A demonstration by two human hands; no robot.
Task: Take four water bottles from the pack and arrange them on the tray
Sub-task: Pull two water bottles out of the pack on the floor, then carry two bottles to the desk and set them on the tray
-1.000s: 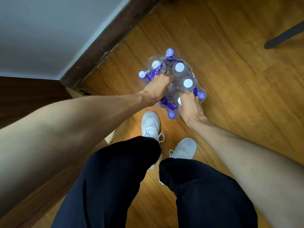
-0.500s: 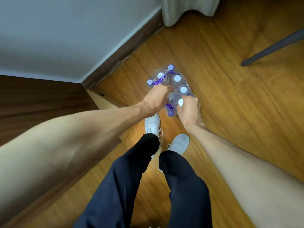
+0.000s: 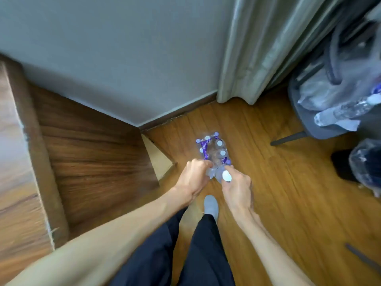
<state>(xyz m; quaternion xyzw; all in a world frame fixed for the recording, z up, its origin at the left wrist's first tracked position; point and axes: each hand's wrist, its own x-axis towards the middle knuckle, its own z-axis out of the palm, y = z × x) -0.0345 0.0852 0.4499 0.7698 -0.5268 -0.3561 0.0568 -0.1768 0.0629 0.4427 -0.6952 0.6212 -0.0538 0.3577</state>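
Shrink-wrapped pack (image 3: 212,150) of clear water bottles, pale caps and purple label bands showing through crinkled film, sitting on the wooden floor (image 3: 288,193) just out from the skirting board (image 3: 177,114) at the foot of the grey wall. Standing upright, caps facing up toward the camera; running lengthwise from the wall end toward the feet.

Nearest the body from the pack, touching its near end: left hand (image 3: 192,179) curling its fingers tightly into the film and what looks like a bottle top, knuckles bunched, closed on the wrap. Beside it, right hand (image 3: 237,187) wrapping around the neck of a water bottle (image 3: 223,175), white cap poking up between thumb and forefinger, bottle tilting slightly toward the pack; fingers closed around it. Blurring here, so not showing whether the bottle is clear of the film.

Left of the pack: dark wooden cabinet (image 3: 92,162) with a pale triangular corner. Beyond the pack, right along the wall: grey curtain (image 3: 257,48) hanging to the floor. Far right of the pack: grey chair (image 3: 305,112) carrying loose plastic bottles (image 3: 346,112). Below the pack: grey shoe (image 3: 211,206) and dark trousers (image 3: 206,254).
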